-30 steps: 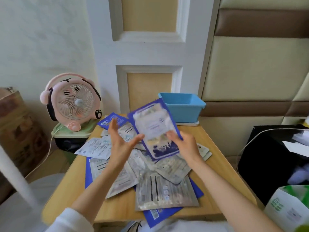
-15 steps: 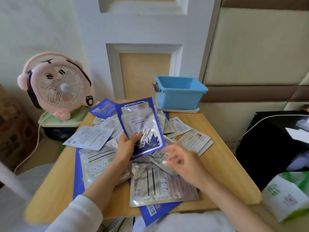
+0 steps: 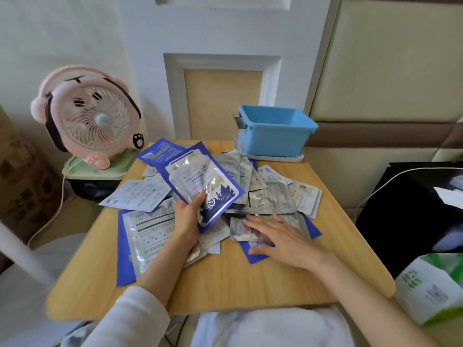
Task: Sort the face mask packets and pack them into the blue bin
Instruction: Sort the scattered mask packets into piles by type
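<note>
Left hand [image 3: 188,216] gripping blue mask packet [image 3: 203,181], right hand [image 3: 278,236] flat, fingers straight, on silver packet [image 3: 265,227], blue bin [image 3: 274,132] behind.

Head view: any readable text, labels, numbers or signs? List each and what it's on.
No text reads clearly enough to quote.
Raised packet in the left hand: round logo and print lines, blurred.
Flat packets: print, too small.
Bag: green characters, blurred.
Fan: paw mark only, no words.
</note>
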`<action>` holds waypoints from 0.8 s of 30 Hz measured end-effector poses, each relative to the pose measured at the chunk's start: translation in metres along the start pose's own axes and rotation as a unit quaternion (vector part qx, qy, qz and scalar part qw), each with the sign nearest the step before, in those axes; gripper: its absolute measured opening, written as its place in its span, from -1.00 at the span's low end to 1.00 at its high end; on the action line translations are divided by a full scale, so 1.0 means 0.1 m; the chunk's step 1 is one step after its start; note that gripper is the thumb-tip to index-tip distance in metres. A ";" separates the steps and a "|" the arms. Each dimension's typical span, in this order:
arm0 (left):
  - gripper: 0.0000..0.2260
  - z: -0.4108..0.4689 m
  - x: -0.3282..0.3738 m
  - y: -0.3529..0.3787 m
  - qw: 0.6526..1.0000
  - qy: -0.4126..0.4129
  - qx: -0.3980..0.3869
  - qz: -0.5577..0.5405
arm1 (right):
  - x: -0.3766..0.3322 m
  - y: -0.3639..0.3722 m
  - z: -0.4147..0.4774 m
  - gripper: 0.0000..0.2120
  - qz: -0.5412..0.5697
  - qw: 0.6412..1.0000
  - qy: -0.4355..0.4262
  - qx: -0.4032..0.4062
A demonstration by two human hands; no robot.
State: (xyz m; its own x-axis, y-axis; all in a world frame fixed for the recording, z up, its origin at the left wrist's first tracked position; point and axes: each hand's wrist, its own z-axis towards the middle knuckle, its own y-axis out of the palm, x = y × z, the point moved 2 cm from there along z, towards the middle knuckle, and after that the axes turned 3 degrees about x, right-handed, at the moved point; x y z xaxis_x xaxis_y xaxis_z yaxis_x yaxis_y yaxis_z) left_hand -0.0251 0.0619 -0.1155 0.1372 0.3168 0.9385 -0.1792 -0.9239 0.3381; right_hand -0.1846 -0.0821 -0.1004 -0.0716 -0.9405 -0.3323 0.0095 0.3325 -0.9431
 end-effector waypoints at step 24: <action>-0.93 0.00 -0.03 -0.01 0.999 -0.019 -0.027 -0.011 | -0.07 0.15 -0.02 -0.85 -0.056 0.964 -0.120 0.229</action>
State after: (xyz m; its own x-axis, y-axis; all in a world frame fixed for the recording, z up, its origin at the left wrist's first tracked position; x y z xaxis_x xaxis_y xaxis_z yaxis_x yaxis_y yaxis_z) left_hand -0.0257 0.0614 -0.1186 0.1785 0.3279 0.9277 -0.2280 -0.9034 0.3632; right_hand -0.1859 -0.0706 -0.1118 0.1342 -0.9763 -0.1697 0.4581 0.2130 -0.8630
